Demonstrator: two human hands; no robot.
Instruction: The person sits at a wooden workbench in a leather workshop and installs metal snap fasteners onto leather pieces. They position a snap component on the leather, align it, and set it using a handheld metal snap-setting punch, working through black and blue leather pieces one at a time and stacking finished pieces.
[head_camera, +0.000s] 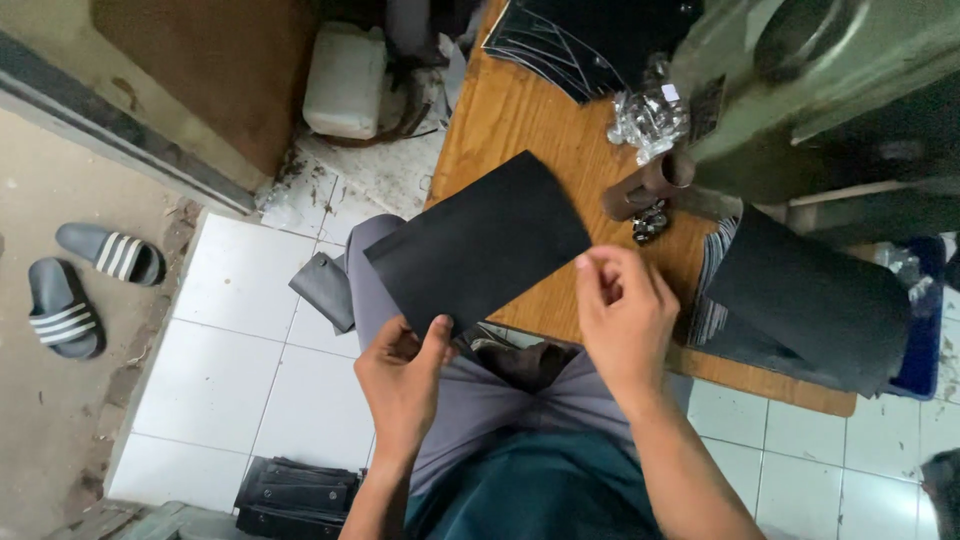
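Observation:
My left hand (405, 375) pinches the near corner of a flat black rectangular sheet (480, 240), thumb on top, and holds it up over the edge of a wooden table (510, 120). My right hand (622, 315) hovers just right of the sheet, its fingers curled together close to the sheet's right edge; whether something small sits between the fingertips cannot be told. I am seated, with grey trousers under the hands.
A stack of curved black sheets (800, 300) lies at the table's right. A green machine (820, 80) stands behind a brown tube (650, 185) and a clear bag of small metal parts (650, 115). More black sheets (590, 40) lie far back. Sandals (80, 280) and a white jerrycan (345, 80) are on the floor.

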